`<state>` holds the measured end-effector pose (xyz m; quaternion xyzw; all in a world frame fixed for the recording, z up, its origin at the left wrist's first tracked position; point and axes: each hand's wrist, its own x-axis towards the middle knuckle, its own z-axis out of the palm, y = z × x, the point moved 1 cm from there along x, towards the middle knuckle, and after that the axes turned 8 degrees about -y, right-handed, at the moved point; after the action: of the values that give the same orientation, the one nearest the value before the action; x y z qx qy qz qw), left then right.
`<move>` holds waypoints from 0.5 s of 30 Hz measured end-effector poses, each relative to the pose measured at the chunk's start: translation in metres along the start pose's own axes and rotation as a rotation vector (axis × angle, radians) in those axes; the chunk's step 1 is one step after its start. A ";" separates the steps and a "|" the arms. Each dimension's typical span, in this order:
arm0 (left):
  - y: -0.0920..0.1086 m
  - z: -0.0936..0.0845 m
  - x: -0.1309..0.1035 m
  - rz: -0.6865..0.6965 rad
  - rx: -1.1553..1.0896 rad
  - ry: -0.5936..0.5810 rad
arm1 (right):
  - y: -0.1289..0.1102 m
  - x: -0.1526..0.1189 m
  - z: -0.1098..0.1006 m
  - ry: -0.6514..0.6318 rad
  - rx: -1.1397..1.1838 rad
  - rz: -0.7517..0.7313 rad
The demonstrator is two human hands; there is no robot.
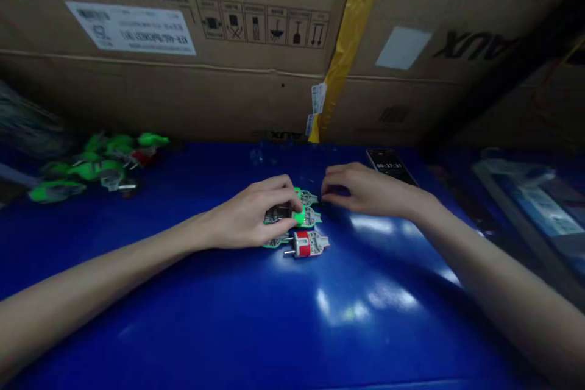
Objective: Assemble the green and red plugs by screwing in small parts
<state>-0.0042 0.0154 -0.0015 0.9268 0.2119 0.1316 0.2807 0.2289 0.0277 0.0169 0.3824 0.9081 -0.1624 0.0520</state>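
Your left hand (258,210) partly hides the green plugs (311,217), and your right wrist (406,196) the phone (386,160). The large label (137,29) looks blurred.

Looks forward and down from the head, above and well back from the fingers (278,197), across the surface (219,323).

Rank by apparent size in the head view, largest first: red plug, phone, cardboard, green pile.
1. Cardboard
2. Green pile
3. Phone and red plug: too close to rank, since the right forearm partly hides the phone.
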 end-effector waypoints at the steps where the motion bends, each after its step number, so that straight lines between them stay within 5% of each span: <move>1: 0.000 0.000 0.000 0.000 0.002 0.002 | -0.001 -0.002 -0.003 0.040 0.021 -0.019; 15: -0.003 0.003 0.001 0.076 0.064 -0.005 | -0.025 -0.022 -0.030 0.371 0.272 -0.157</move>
<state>-0.0029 0.0166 -0.0053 0.9430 0.1798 0.1332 0.2462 0.2278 0.0063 0.0568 0.3372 0.8989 -0.2139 -0.1804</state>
